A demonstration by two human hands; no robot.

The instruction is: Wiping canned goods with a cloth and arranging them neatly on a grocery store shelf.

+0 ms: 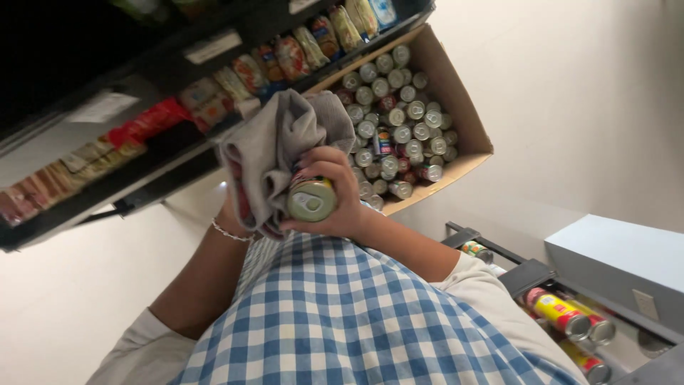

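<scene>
While your right hand grips a can by its side, your left hand, mostly hidden, presses a grey cloth against it; a box of cans sits just beyond.

A green-topped can lies sideways against a crumpled grey cloth.

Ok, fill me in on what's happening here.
A person in a blue checked apron holds a can in the right hand and a grey cloth bunched in the left hand, pressed against the can. Beyond the hands sits a cardboard box packed with more cans, beside stocked shelves.
</scene>
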